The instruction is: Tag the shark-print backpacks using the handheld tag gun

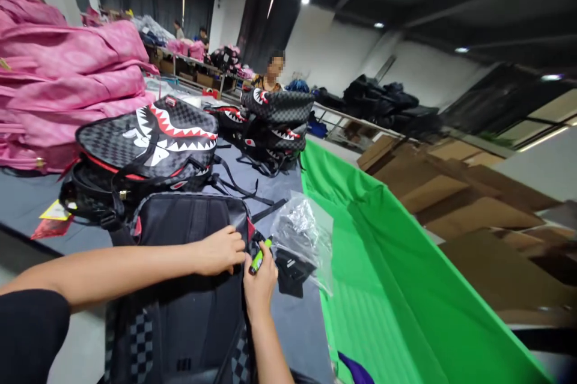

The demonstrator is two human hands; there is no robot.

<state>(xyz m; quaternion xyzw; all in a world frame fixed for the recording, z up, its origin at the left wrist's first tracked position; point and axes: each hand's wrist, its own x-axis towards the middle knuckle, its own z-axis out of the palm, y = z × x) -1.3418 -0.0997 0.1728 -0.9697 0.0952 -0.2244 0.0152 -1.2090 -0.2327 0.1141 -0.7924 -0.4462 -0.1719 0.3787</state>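
Observation:
A black backpack (184,264) with checkered sides lies back-up on the grey table in front of me. My left hand (220,250) is closed, pinching the backpack's right edge near a strap. My right hand (260,279) is closed around a small green lighter (259,256), held right beside that same edge. Just to the right lies a crumpled clear plastic bag (304,234) with a black piece under it.
Shark-mouth checkered backpacks (153,143) are stacked behind, with more (274,122) farther back. Pink bags (67,83) pile up at left. A green cloth bin (396,276) runs along the table's right side, cardboard sheets (473,210) beyond it. A seated person (270,74) is at the far end.

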